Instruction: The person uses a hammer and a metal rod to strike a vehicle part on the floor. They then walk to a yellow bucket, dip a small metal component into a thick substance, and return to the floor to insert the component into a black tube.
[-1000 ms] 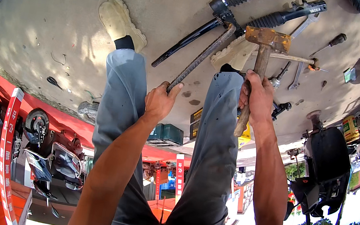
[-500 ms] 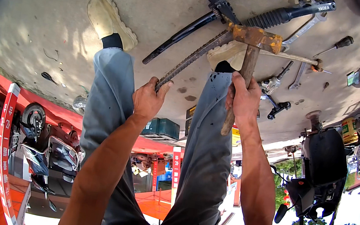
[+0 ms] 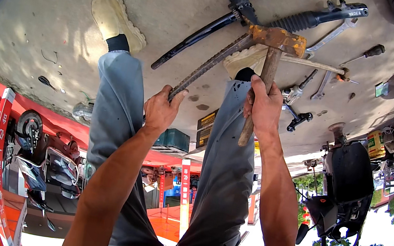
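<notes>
My left hand (image 3: 161, 110) is closed round the near end of a rusty ribbed steel bar (image 3: 205, 70), which slants away to the right. In my right hand (image 3: 265, 105) is the wooden handle of a hammer (image 3: 271, 65), its rusty, orange-stained head held up by the bar's far end. Whether head and bar touch, I cannot tell. Just beyond lies a black front fork (image 3: 302, 21) with ribbed rubber boots. A black tube (image 3: 195, 41) extends from its clamp toward my left shoe (image 3: 114, 12).
Right of the hammer, a pale-handled tool (image 3: 316, 65), a large wrench (image 3: 332, 37), a screwdriver (image 3: 364, 54) and a metal part (image 3: 293, 93) lie on the concrete. A dark green box (image 3: 173, 140) stands near my legs. Scooters (image 3: 51, 166) are at the left.
Both hands keep their grips, and bar and hammer stay nearly in place. The view has shifted slightly, moving the surroundings a little.
</notes>
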Available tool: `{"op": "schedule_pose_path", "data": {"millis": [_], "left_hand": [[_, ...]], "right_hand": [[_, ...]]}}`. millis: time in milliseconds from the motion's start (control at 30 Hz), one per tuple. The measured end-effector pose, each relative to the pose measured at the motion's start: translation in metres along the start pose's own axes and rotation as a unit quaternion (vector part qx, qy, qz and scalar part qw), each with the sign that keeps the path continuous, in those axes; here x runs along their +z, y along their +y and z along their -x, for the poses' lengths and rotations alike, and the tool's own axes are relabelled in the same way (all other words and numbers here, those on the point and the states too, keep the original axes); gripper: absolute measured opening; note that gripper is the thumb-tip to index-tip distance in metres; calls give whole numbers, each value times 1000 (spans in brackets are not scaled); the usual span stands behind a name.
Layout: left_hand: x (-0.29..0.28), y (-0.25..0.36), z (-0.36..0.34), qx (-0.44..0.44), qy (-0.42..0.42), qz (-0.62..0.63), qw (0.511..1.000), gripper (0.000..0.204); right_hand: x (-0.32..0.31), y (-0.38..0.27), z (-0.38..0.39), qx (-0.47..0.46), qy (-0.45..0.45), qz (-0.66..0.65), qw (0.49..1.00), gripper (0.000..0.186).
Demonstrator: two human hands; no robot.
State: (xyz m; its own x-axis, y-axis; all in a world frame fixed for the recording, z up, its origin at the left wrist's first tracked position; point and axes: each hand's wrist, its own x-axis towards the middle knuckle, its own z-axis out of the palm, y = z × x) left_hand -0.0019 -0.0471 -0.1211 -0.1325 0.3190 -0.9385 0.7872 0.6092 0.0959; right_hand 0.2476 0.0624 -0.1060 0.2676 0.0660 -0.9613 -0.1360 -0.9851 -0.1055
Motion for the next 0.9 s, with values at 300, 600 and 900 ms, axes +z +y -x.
{"op": "schedule_pose_path", "data": {"millis": [300, 600, 900], "left_hand": [[15, 7, 11, -4, 15, 21, 1000, 56], [16, 13, 17, -10, 43, 26, 999, 53], [18, 58, 6, 105, 67, 20, 992, 50]], "right_hand": [[-6, -8, 4, 29, -9, -23, 999, 28], [-13, -38, 20, -223, 88, -214, 947, 35], [-48, -42, 9, -67, 50, -38, 996, 34]]}}
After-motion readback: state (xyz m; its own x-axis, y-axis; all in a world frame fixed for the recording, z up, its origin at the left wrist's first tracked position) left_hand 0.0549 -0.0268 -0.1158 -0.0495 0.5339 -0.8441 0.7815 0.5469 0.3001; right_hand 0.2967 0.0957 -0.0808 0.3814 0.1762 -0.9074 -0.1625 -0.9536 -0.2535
